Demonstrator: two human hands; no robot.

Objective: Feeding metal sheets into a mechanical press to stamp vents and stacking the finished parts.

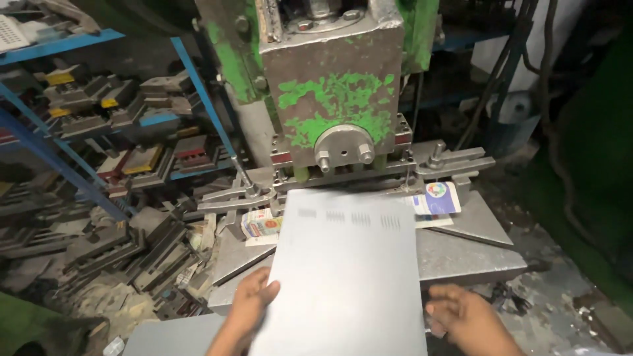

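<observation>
The press machine [336, 86] is the biggest thing here, a grey block with worn green paint, standing at the top middle. Under it lies the steel press bed [461, 254], a flat plate with angled edges; its right part is bare, and some room stays free between the sheet's far edge and the clamp bars [455, 161] under the ram. On the left, a blue shelf rack [191, 72] holds many dark metal dies, and more dies lie on the floor near the bed's left edge, so the room on that side is narrow.

The metal sheet [346, 273] lies flat on the bed, its far edge just under the ram. It is pale grey, smooth and rectangular, with a row of small punched slots [349, 216] near the far edge, a little blurred.

The left hand [249, 304] grips the sheet's near left edge, with the thumb on top. The right hand [461, 315] is at the right edge, fingers half open and touching the sheet's side; I cannot tell if it grips it.

Small colourful printed papers [438, 198] lie beside the far corners.
</observation>
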